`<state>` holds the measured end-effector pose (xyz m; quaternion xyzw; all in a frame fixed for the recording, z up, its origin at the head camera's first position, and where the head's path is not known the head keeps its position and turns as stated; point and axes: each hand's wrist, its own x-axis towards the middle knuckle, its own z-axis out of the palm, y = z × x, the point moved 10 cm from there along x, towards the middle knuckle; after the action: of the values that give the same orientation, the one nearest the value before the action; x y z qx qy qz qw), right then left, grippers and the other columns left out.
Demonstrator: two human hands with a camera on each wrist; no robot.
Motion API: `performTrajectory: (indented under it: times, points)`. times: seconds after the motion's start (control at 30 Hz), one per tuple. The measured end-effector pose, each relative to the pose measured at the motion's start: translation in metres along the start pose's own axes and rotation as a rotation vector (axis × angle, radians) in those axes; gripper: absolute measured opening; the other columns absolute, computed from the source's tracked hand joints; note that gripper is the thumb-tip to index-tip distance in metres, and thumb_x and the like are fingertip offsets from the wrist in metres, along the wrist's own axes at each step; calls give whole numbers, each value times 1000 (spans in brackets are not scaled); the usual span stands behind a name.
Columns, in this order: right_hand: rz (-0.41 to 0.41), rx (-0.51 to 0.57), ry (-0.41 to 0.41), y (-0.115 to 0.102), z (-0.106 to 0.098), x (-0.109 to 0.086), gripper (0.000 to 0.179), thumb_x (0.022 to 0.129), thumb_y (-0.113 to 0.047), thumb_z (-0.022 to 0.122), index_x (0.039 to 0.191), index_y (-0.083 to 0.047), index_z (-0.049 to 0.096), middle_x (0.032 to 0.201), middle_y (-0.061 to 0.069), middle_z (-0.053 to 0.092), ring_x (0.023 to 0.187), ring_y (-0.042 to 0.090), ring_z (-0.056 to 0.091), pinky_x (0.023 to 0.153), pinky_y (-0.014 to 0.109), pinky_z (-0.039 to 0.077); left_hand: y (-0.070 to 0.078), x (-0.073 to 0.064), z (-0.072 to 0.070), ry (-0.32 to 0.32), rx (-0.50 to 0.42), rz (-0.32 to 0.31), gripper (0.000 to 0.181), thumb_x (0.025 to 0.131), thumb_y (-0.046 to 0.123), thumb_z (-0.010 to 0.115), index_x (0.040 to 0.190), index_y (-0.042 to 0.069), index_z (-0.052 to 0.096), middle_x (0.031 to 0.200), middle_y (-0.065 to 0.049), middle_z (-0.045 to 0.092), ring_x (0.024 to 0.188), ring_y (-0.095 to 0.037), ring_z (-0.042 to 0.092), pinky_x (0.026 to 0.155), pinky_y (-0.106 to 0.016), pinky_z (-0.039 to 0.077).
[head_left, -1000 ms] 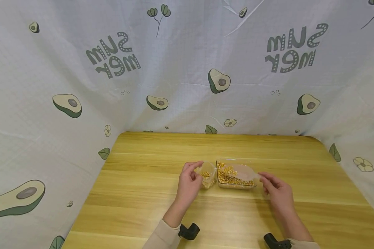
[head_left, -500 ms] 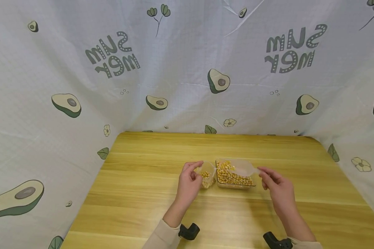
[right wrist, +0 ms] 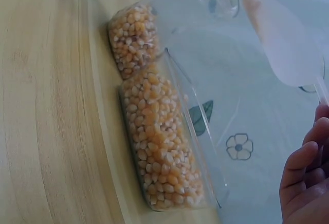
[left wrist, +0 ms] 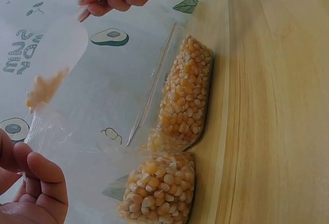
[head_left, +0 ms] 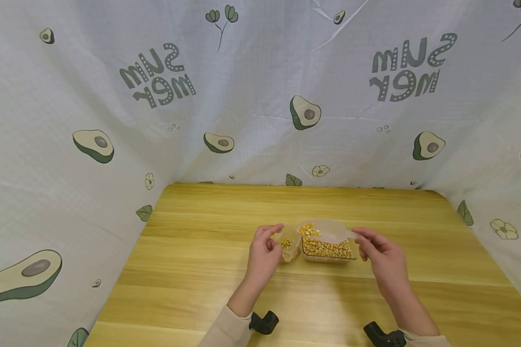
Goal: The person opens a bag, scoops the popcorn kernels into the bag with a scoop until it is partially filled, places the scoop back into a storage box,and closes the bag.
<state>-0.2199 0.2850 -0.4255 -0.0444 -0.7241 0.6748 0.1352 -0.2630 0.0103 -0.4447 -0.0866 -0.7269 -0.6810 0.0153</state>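
Observation:
My left hand (head_left: 264, 251) pinches the upper edge of a clear plastic bag (left wrist: 77, 136), whose bottom is filled with corn kernels (left wrist: 157, 190). The bag stands on the table against the left end of a rectangular glass container (head_left: 330, 260) that also holds corn kernels (right wrist: 159, 147). In my right hand (head_left: 384, 260) is the thin handle of a translucent white scoop (head_left: 333, 232), pinched between thumb and fingers. The scoop carries a small heap of kernels at its tip. Raised above the container, it has its tip near the bag's mouth.
A wood-grain table (head_left: 199, 284) lies under everything. Behind it and at both sides hangs a pale cloth (head_left: 252, 72) printed with avocados and lettering. Black wrist devices (head_left: 265, 323) sit at the cuffs.
My right hand has lifted the scoop from among the kernels in the container and moved it up and left toward the bag. The left hand and bag have stayed in place.

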Motion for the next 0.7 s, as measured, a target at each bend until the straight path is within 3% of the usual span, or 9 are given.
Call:
performTrajectory:
  times: [0.4,0.7]
  points:
    - [-55,-214,-23,-8,12,-1,30,98,-17,61,119,4,68,74,-10,56,64,13,46,55,27,42,3,-2,0,-8,-8,-3,49,86,-11,49,131,3,64,123,-13,54,59,-3,35,51,-15,32]
    - [-242,-387,2,-30,16,-3,18,97,-9,63,111,-4,73,79,-11,55,65,11,48,54,25,40,3,-2,1,-20,-3,2,50,87,-11,48,132,5,64,124,-13,53,58,-3,34,50,-14,32]
